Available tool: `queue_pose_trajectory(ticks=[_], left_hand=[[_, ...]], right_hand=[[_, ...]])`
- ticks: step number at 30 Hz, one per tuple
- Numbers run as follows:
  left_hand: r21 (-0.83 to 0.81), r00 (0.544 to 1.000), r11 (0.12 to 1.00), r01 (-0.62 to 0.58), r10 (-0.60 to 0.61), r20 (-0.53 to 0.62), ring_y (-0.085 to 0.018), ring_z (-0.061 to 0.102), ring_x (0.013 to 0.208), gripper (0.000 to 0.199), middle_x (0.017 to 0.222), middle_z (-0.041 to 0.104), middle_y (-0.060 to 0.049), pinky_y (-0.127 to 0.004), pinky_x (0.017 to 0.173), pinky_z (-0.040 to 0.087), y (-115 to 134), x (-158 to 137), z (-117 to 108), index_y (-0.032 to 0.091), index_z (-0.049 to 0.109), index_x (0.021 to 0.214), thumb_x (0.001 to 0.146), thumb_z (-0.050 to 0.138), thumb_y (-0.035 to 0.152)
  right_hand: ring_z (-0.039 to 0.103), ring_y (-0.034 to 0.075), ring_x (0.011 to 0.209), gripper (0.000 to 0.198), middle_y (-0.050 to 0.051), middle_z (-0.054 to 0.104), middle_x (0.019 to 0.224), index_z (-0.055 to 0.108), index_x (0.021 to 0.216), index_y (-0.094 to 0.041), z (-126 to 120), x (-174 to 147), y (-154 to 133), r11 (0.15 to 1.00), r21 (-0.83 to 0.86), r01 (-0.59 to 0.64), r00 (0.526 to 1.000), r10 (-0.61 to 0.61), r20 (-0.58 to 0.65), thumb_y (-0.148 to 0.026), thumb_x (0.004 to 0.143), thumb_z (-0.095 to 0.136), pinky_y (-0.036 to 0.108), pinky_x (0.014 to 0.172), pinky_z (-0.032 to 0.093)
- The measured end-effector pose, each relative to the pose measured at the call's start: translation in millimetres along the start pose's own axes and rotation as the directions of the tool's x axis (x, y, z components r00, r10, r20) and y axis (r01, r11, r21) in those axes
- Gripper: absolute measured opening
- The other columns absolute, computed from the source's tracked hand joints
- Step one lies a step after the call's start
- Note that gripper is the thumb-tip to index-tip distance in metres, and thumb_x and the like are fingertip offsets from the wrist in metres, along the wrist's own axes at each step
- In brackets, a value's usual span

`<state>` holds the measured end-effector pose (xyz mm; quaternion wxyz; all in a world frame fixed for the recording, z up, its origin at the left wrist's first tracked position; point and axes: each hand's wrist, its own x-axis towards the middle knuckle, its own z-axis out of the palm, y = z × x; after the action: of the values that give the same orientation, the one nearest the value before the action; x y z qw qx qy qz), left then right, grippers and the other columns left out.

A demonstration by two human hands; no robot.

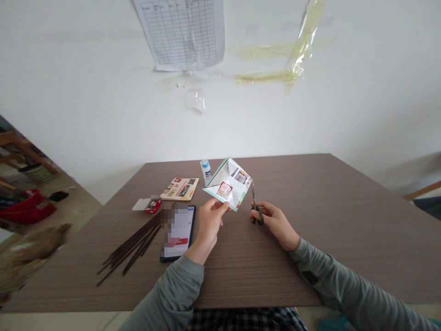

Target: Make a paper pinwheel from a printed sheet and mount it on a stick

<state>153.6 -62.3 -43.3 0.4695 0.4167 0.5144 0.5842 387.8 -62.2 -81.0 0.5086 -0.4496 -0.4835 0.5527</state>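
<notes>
Apparently cutting: left hand (210, 221) pinches paper (231, 182), right hand (278, 224) curls round scissors (254, 198) at paper's right corner; any snip wants steadiness.

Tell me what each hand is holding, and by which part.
The left hand holds the folded paper by its lower edge; the right hand holds the scissors by their black handles.

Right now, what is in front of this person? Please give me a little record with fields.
Left hand: holds a folded printed paper
Right hand: holds black-handled scissors, blades by the paper's right corner
Table: brown, wood-grained
Left of the paper: phone, thin dark sticks, open red box, printed sheets, blue-capped white container
Wall: gridded sheet, yellowish tape
</notes>
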Motion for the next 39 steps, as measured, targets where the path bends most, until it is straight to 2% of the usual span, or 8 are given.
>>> queue_pose_trajectory(ticks=[3, 6, 12, 18, 21, 29, 39], left_hand=[[-0.021, 1.0, 1.0, -0.017, 0.016, -0.021, -0.028, 0.089, 0.082, 0.034, 0.093, 0.094, -0.013, -0.021, 0.046, 0.035, 1, 0, 0, 0.021, 0.087, 0.087, 0.07, 0.103, 0.046], [-0.039, 0.999, 0.999, -0.033, 0.032, -0.038, -0.029, 0.091, 0.085, 0.037, 0.096, 0.095, -0.014, -0.02, 0.047, 0.036, 3, 0, 0, 0.021, 0.087, 0.089, 0.07, 0.103, 0.048], [-0.053, 0.998, 0.998, -0.039, 0.037, -0.043, -0.031, 0.093, 0.089, 0.04, 0.103, 0.098, -0.015, -0.021, 0.049, 0.04, 7, -1, 0, 0.021, 0.087, 0.095, 0.07, 0.104, 0.048], [-0.074, 0.998, 0.996, -0.051, 0.048, -0.048, -0.033, 0.095, 0.093, 0.044, 0.107, 0.098, -0.018, -0.021, 0.049, 0.04, 6, 0, 1, 0.022, 0.082, 0.091, 0.07, 0.107, 0.051], [-0.086, 0.998, 0.995, -0.051, 0.047, -0.05, -0.033, 0.096, 0.092, 0.044, 0.107, 0.099, -0.017, -0.021, 0.049, 0.041, 6, 0, 2, 0.021, 0.082, 0.092, 0.07, 0.108, 0.049], [-0.091, 0.999, 0.995, -0.046, 0.044, -0.019, -0.033, 0.097, 0.093, 0.047, 0.113, 0.1, -0.018, -0.02, 0.048, 0.043, 5, -2, 2, 0.02, 0.087, 0.101, 0.072, 0.112, 0.048], [-0.108, 1.0, 0.994, -0.02, 0.019, -0.014, -0.032, 0.096, 0.09, 0.044, 0.112, 0.1, -0.017, -0.02, 0.047, 0.043, 4, -1, 5, 0.02, 0.089, 0.104, 0.074, 0.113, 0.041]], right_hand=[[0.087, 0.031, 0.088, 0.069, 0.006, 0.092, 0.091, 0.095, 0.123, -0.024, 3, -5, -1, 0.999, -0.028, -0.017, 0.998, 0.019, 0.065, -0.064, 0.073, 0.119, 0.046, 0.087, 0.073], [0.088, 0.032, 0.088, 0.063, 0.006, 0.093, 0.092, 0.095, 0.119, -0.025, 7, -12, -4, 0.998, -0.066, -0.013, 0.993, 0.021, 0.118, -0.067, 0.077, 0.118, 0.044, 0.087, 0.073], [0.087, 0.031, 0.084, 0.065, 0.008, 0.093, 0.091, 0.095, 0.115, -0.024, 15, -21, -6, 0.994, -0.107, -0.014, 0.979, 0.036, 0.201, -0.076, 0.08, 0.115, 0.042, 0.081, 0.07], [0.085, 0.036, 0.081, 0.064, 0.009, 0.091, 0.084, 0.097, 0.111, -0.023, 19, -24, -8, 0.991, -0.13, -0.03, 0.978, 0.056, 0.199, -0.072, 0.075, 0.116, 0.047, 0.081, 0.07], [0.084, 0.034, 0.081, 0.061, 0.009, 0.092, 0.085, 0.1, 0.111, -0.023, 21, -26, -12, 0.988, -0.15, -0.039, 0.973, 0.071, 0.217, -0.069, 0.074, 0.115, 0.047, 0.082, 0.068], [0.077, 0.032, 0.072, 0.057, 0.007, 0.088, 0.077, 0.102, 0.101, -0.026, 27, -31, -25, 0.991, -0.133, -0.033, 0.982, 0.057, 0.18, -0.067, 0.064, 0.119, 0.044, 0.07, 0.064], [0.075, 0.032, 0.073, 0.056, 0.007, 0.087, 0.077, 0.102, 0.1, -0.027, 26, -29, -25, 0.988, -0.145, -0.053, 0.98, 0.079, 0.18, -0.065, 0.063, 0.117, 0.046, 0.073, 0.061]])
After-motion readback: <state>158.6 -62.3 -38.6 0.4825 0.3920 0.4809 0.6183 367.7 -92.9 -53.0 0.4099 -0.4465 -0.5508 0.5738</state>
